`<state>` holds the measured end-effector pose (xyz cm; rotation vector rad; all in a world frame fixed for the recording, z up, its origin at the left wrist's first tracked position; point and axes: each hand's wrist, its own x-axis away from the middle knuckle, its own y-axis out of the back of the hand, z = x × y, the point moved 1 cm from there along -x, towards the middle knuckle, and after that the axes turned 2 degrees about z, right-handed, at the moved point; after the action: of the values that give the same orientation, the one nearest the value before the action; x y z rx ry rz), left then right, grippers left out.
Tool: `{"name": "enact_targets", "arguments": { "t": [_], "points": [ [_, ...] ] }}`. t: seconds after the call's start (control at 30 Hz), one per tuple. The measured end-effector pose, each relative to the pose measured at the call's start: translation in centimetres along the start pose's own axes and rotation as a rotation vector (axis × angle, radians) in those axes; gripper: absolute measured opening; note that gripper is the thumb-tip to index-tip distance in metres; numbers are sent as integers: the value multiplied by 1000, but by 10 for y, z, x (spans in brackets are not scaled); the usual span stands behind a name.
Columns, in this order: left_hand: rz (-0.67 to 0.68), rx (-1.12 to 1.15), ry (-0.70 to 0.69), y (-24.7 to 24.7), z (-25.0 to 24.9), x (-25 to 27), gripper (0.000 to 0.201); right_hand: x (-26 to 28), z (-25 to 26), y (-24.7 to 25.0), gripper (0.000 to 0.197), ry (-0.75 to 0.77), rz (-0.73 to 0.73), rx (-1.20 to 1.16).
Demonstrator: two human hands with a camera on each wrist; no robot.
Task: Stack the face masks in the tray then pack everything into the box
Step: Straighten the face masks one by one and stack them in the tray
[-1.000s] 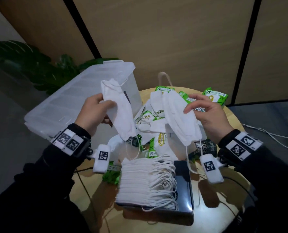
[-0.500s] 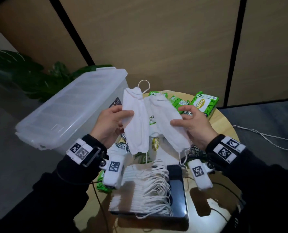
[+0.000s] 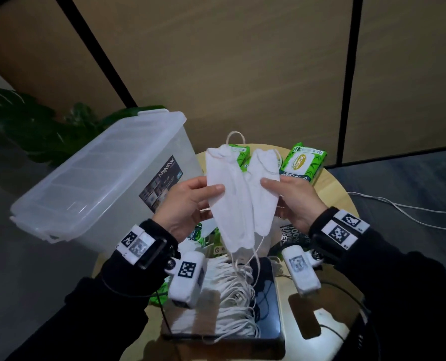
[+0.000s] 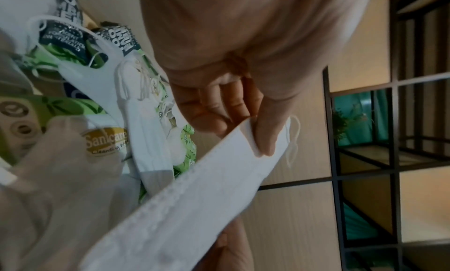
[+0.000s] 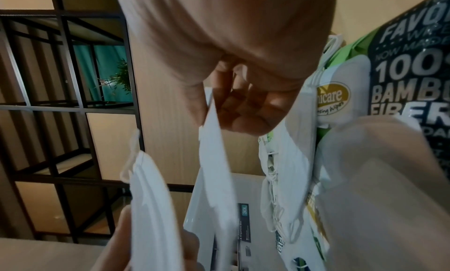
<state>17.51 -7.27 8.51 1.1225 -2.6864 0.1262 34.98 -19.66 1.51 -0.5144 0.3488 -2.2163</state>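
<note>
The left hand (image 3: 182,207) pinches one folded white face mask (image 3: 229,201) between thumb and fingers, gripping it at its left edge near the middle. The right hand (image 3: 293,201) pinches a second mask (image 3: 265,194) the same way at its right edge. Both masks are raised above the bench (image 3: 331,188), their long axes running close to upright, upper ends pointing away from the person and tilted slightly apart, lower ends converging so the masks overlap there. Ear loops hang from the lower ends toward the tray (image 3: 276,303); another loop stands up above the left mask.

Below the hands, the dark tray sits on the near part of the round bench and carries a stack of masks (image 3: 232,308), their loops spilling to the right. Beyond it lies a loose heap of more masks and wipe packs, partly hidden by the hands. A green wipe pack (image 3: 304,162) rests near the far edge. The translucent box (image 3: 99,183), lid on, stands at the left of the bench. A leafy plant (image 3: 29,126) is behind it, and white cables (image 3: 412,212) trail on the floor to the right.
</note>
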Motion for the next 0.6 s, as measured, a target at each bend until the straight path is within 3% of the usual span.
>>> {"name": "enact_targets", "arguments": {
  "t": [0.1, 0.17, 0.23, 0.3, 0.4, 0.5, 0.6],
  "points": [
    [21, -60, -55, -4, 0, 1, 13, 2, 1, -1, 10, 8, -6, 77],
    [13, 25, -124, -4, -10, 1, 16, 2, 3, 0, 6, -4, -17, 102],
    [41, 79, -196, -4, -24, 2, 18, 1, 4, 2, 11, 22, 29, 173],
    [110, -15, -267, -7, -36, 8, 19, 2, 1, 2, 22, 65, 137, 328],
    [258, -318, -364, -13, -47, 17, 5, 6, -6, 2, 35, 98, 299, 467],
    [470, -813, -422, -20, -47, 18, 8, 10, -4, 1, 8, 110, 443, 598],
    [594, -1208, -447, -24, -33, 11, 9, 16, -4, -2, 17, 86, 531, 611]
  ]
}}
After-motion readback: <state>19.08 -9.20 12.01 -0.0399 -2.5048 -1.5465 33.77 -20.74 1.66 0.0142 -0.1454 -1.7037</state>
